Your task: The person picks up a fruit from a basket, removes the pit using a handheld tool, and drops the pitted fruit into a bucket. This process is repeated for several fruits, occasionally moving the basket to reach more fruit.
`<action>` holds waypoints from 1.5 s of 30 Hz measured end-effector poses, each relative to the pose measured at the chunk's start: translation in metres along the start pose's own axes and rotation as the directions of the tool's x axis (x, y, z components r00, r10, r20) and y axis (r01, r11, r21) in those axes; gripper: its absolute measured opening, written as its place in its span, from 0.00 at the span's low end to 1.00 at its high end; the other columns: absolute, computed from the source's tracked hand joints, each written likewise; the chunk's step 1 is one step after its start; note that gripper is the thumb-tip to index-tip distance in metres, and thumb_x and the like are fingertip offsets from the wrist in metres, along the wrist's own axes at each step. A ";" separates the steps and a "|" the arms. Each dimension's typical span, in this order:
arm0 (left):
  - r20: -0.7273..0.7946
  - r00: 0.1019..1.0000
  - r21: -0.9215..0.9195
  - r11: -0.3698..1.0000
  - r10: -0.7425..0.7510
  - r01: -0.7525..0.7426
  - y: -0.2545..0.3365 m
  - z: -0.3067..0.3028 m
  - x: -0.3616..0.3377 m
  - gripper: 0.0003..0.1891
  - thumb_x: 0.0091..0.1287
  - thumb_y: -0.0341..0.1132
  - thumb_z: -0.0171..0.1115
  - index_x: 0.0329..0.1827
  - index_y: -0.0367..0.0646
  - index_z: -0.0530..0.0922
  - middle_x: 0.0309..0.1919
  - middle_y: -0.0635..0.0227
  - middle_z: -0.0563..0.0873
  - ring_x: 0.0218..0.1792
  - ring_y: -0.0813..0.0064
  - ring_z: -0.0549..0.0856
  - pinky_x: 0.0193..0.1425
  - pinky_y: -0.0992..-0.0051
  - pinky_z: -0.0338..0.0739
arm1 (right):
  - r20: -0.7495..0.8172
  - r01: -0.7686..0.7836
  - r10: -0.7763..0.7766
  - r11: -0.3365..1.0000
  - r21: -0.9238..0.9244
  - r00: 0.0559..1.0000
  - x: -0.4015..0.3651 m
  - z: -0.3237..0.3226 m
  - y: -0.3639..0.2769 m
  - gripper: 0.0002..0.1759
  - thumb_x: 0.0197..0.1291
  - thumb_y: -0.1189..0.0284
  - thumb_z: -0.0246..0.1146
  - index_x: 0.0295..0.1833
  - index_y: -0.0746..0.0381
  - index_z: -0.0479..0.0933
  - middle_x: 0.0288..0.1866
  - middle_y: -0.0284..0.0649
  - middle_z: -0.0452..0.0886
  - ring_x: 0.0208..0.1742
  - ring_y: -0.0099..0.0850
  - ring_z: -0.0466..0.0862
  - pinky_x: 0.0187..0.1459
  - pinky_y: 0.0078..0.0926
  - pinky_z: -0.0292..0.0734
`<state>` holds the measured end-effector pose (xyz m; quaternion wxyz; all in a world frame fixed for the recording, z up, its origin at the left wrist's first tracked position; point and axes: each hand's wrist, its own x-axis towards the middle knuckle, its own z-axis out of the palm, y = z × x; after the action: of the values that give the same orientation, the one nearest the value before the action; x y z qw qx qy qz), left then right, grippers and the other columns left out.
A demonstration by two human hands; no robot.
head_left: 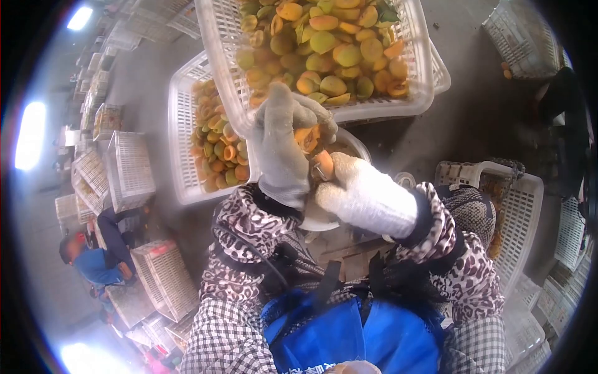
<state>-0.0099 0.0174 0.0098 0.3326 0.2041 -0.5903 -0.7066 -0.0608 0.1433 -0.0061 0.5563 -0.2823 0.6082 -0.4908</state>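
Note:
My left hand [283,146], in a grey glove, is closed around a cut apricot [307,138], its orange flesh showing between the fingers. Close against it, my right hand [370,194], in a white glove, pinches an apricot piece [322,166]. A small dark or metallic spot shows at that piece, too blurred to name. Both hands are over a round white basin [358,146], mostly hidden by them. Just beyond the left fingers is a white plastic crate [224,68] full of apricot halves [324,47].
A second white crate [182,134] with apricots stands lower at the left. Another crate [526,218] is on the right, beside my arm. Stacked crates [131,168] line the left, where a person in blue [96,265] sits. A further crate [520,40] lies at the upper right.

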 end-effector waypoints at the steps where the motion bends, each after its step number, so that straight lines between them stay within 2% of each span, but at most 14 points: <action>1: 0.076 0.997 0.005 1.000 -0.014 0.014 0.002 -0.004 0.001 0.27 0.78 0.51 0.49 0.22 0.40 0.71 0.21 0.58 0.81 0.21 0.70 0.79 0.26 0.72 0.75 | 0.171 -0.035 -0.006 0.971 0.235 0.985 -0.003 -0.009 -0.005 0.13 0.65 0.66 0.58 0.47 0.64 0.74 0.26 0.34 0.76 0.18 0.23 0.75 0.20 0.22 0.74; 5: 0.312 0.948 0.030 0.998 -0.063 0.057 0.008 -0.021 0.012 0.29 0.77 0.52 0.51 0.19 0.41 0.70 0.20 0.58 0.80 0.21 0.70 0.79 0.26 0.73 0.74 | 0.410 -0.154 -0.066 0.863 0.481 0.910 -0.010 -0.023 -0.013 0.11 0.64 0.64 0.61 0.41 0.62 0.74 0.25 0.32 0.74 0.20 0.21 0.74 0.20 0.19 0.71; 7: 0.375 0.872 0.171 0.948 -0.314 0.267 0.007 -0.028 0.016 0.17 0.76 0.49 0.54 0.50 0.49 0.84 0.20 0.72 0.71 0.24 0.72 0.78 0.24 0.75 0.72 | 0.345 -0.090 -0.100 0.865 0.494 0.933 -0.006 -0.010 -0.005 0.11 0.64 0.64 0.61 0.40 0.62 0.74 0.24 0.32 0.74 0.20 0.21 0.74 0.20 0.19 0.69; 12: 0.358 0.880 -0.122 0.919 -0.310 0.374 0.005 -0.018 0.017 0.22 0.77 0.49 0.53 0.24 0.48 0.75 0.18 0.72 0.72 0.21 0.71 0.77 0.21 0.74 0.70 | 0.550 -0.432 -0.017 0.599 0.674 0.835 -0.001 -0.018 -0.004 0.07 0.62 0.69 0.64 0.38 0.61 0.75 0.22 0.31 0.73 0.21 0.21 0.73 0.24 0.19 0.68; 20: 0.280 0.693 -0.509 0.509 -0.665 0.694 0.013 -0.034 0.014 0.22 0.75 0.46 0.55 0.19 0.53 0.69 0.19 0.76 0.71 0.20 0.73 0.72 0.24 0.75 0.70 | 0.475 -0.311 0.032 0.794 0.522 0.879 -0.004 -0.016 -0.011 0.10 0.59 0.70 0.66 0.44 0.63 0.78 0.27 0.34 0.77 0.25 0.21 0.75 0.27 0.19 0.68; 22: 0.234 0.777 -0.747 0.404 -0.584 0.528 0.015 -0.063 0.029 0.14 0.71 0.39 0.59 0.24 0.51 0.71 0.19 0.77 0.69 0.20 0.75 0.70 0.26 0.73 0.71 | 0.568 -0.199 0.147 0.980 0.030 0.810 0.002 -0.014 -0.005 0.14 0.59 0.68 0.66 0.47 0.66 0.79 0.29 0.32 0.77 0.27 0.20 0.75 0.28 0.20 0.69; 25: -0.100 0.994 0.160 0.986 -0.036 0.052 0.028 -0.121 0.041 0.18 0.73 0.46 0.54 0.32 0.40 0.80 0.32 0.63 0.84 0.32 0.66 0.81 0.43 0.64 0.77 | 0.150 0.077 0.050 0.676 -0.733 0.987 0.031 -0.004 0.037 0.17 0.63 0.66 0.62 0.54 0.61 0.80 0.38 0.48 0.86 0.38 0.39 0.87 0.39 0.34 0.81; 27: -0.201 0.938 0.713 0.699 0.282 -0.057 0.035 -0.145 0.047 0.21 0.72 0.49 0.55 0.33 0.38 0.82 0.39 0.58 0.87 0.33 0.64 0.82 0.49 0.64 0.76 | 0.027 0.043 -0.079 0.209 -0.977 0.997 0.044 -0.012 0.099 0.16 0.62 0.74 0.57 0.55 0.63 0.78 0.38 0.50 0.86 0.38 0.45 0.87 0.37 0.38 0.83; 29: -0.393 0.894 0.641 0.761 0.214 0.099 0.008 -0.196 0.075 0.23 0.72 0.51 0.55 0.33 0.38 0.82 0.42 0.55 0.88 0.34 0.63 0.82 0.51 0.64 0.75 | -0.040 -0.077 0.126 0.308 -0.948 0.991 0.032 -0.016 0.084 0.17 0.69 0.68 0.52 0.58 0.63 0.74 0.35 0.50 0.86 0.37 0.47 0.87 0.37 0.42 0.83; 31: -0.169 0.898 0.975 -0.062 0.407 0.212 -0.012 -0.243 0.092 0.22 0.70 0.52 0.58 0.35 0.39 0.83 0.40 0.54 0.88 0.36 0.60 0.83 0.54 0.65 0.74 | 0.001 -0.044 0.153 0.292 -0.956 0.988 0.020 -0.024 0.088 0.21 0.66 0.64 0.55 0.60 0.63 0.73 0.36 0.52 0.85 0.38 0.48 0.87 0.40 0.43 0.84; 35: 0.158 0.790 0.971 -0.239 0.592 -0.015 -0.012 -0.210 0.051 0.17 0.65 0.47 0.67 0.43 0.41 0.84 0.38 0.56 0.86 0.37 0.60 0.84 0.46 0.64 0.79 | -0.213 -0.104 -0.067 0.708 -0.699 0.975 -0.016 -0.043 0.032 0.23 0.62 0.65 0.63 0.59 0.67 0.73 0.38 0.51 0.85 0.40 0.41 0.87 0.43 0.37 0.82; 37: -0.058 0.993 0.808 0.589 0.103 -0.014 -0.010 -0.133 0.011 0.14 0.66 0.43 0.67 0.47 0.44 0.84 0.41 0.58 0.86 0.39 0.63 0.84 0.36 0.67 0.80 | -0.253 -0.035 -0.055 0.940 -0.339 0.966 -0.023 -0.059 0.013 0.23 0.61 0.64 0.64 0.56 0.69 0.75 0.42 0.44 0.83 0.44 0.30 0.83 0.46 0.27 0.78; 43: 0.390 0.482 0.903 0.224 -0.785 -0.366 -0.188 -0.086 -0.036 0.18 0.69 0.48 0.59 0.52 0.45 0.84 0.44 0.53 0.87 0.47 0.56 0.86 0.52 0.59 0.78 | -0.346 -0.083 0.059 0.995 -0.056 0.937 -0.033 -0.062 -0.018 0.21 0.61 0.66 0.62 0.55 0.70 0.74 0.36 0.37 0.80 0.33 0.22 0.80 0.34 0.19 0.75; 45: 0.434 0.563 0.884 0.211 -0.703 -0.418 -0.275 -0.100 -0.062 0.14 0.67 0.41 0.58 0.47 0.43 0.84 0.41 0.53 0.88 0.43 0.56 0.87 0.48 0.60 0.80 | -0.327 -0.126 0.129 0.992 0.031 0.936 -0.034 -0.067 -0.021 0.20 0.61 0.68 0.61 0.55 0.70 0.74 0.35 0.37 0.80 0.30 0.19 0.79 0.30 0.18 0.73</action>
<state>0.0382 0.0137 -0.2859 -0.2633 0.0806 -0.9377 -0.2119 -0.1210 0.1846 0.0197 0.4794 -0.1540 0.7068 -0.4969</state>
